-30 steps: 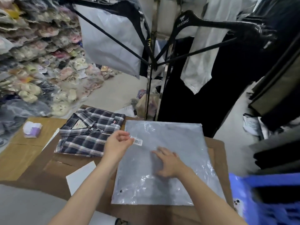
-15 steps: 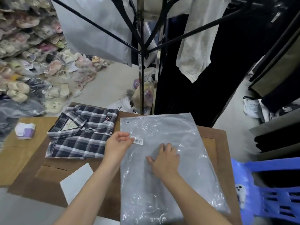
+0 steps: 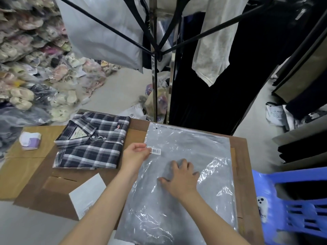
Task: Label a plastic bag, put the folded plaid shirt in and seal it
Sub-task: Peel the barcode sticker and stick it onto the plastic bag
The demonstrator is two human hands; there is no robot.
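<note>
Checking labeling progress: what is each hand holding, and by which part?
The left hand pinches the barcode label by its left end. The right hand holds nothing, lying flat on the plastic bag.

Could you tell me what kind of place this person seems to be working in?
Probably a clothing stockroom or packing area: bagged goods heaped at left, garments on a hanging rack, and a barcode label going onto a plastic bag.

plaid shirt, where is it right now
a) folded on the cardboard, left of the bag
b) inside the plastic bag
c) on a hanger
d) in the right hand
a: the plaid shirt lies folded on the cardboard, left of the bag, while the left hand holds a barcode label at the bag and the right hand presses it flat.
</note>
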